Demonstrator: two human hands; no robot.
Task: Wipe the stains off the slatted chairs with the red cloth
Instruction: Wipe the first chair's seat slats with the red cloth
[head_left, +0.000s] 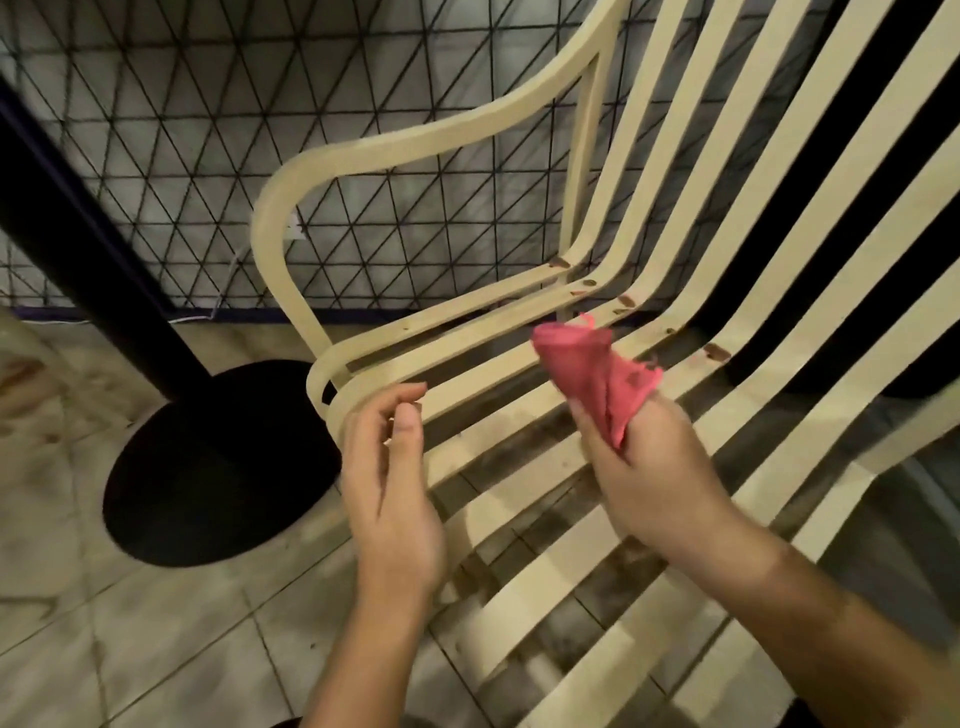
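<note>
**Bare hands, bare forearms**

The left hand (389, 483) and the right hand (654, 467) are shown uncovered. The left forearm (363, 649) and the right forearm (831, 608) are likewise seen bare as far as the edge of view.

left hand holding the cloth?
No, the red cloth is gripped in the right hand, and the left hand holds nothing.

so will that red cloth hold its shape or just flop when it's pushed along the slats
Probably floppy: the red cloth bunches in soft folds where the right hand grips it. Likely light, since one hand's grip carries it. Its frayed edge could snag on the chair while wiping.
</note>
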